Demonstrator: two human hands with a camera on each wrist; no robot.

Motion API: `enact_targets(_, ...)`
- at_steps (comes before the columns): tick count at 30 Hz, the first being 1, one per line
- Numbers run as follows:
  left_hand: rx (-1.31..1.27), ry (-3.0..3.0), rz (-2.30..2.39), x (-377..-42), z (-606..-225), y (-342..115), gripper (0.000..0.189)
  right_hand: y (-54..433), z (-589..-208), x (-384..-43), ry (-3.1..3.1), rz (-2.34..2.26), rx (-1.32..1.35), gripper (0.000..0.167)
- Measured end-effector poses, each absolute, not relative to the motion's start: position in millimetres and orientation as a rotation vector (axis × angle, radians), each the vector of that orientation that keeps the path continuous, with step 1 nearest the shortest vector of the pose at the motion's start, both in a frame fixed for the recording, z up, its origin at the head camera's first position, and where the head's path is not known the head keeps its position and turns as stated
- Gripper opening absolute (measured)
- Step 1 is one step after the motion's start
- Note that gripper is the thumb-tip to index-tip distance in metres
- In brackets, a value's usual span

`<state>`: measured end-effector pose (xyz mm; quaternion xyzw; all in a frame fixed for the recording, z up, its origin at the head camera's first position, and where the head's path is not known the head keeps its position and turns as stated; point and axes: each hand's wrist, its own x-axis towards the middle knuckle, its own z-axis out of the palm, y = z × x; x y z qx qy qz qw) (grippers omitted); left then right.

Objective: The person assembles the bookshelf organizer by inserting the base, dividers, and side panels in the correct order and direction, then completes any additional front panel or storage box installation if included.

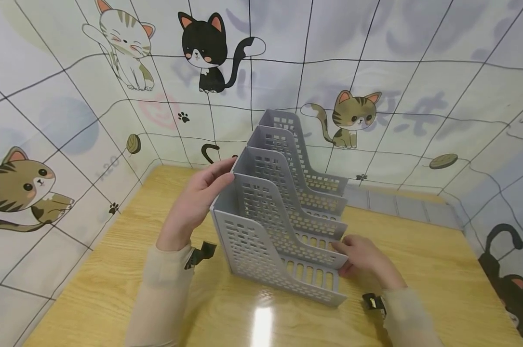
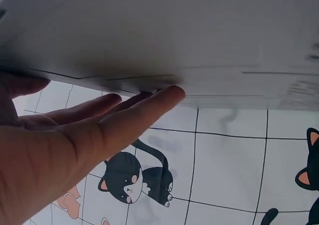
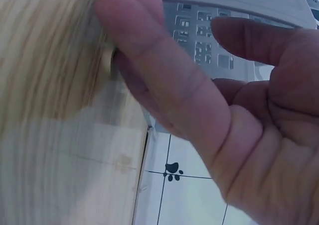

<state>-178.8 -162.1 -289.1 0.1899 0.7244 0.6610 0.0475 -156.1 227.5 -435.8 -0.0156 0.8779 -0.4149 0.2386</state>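
Note:
A grey plastic desk file holder [image 1: 272,207] with several slots and perforated, stepped dividers stands upright on the wooden table. At its tall back, my left hand [image 1: 202,193] touches the rear panel near the top. The left wrist view shows that hand's fingers [image 2: 134,115] stretched out along the smooth panel [image 2: 164,31]. My right hand [image 1: 365,258] is at the low front end, its fingertips touching the front of the base by a divider's end. In the right wrist view, its long fingers [image 3: 164,75] lie nearly straight, and the thumb stands apart from them in front of the perforated plastic.
The wooden table [image 1: 127,270] meets a cloth backdrop [image 1: 274,82] printed with cats and grid lines behind and at both sides. A flat grey slotted strip [image 1: 406,209] lies along the back right of the table. A bright reflection shows near the front.

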Motion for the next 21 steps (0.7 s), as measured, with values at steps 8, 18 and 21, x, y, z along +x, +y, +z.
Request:
enact_targets(8,0.667,2.122,1.927,-173.9,-282.5,-162.2,0.058,233.6,-432.2,-156.1,2.363,-1.209,-0.06,0.037)
enact_targets(18,0.744,2.111,1.848,-169.8,-281.7,-162.8,0.061,234.3,-427.8,-152.1,2.388,-1.171,-0.091,0.034)
enact_targets(21,0.74,2.113,1.853,-169.1,-282.4,-164.9,0.06,236.8,-429.5,-154.4,2.364,-1.183,-0.122,0.035)
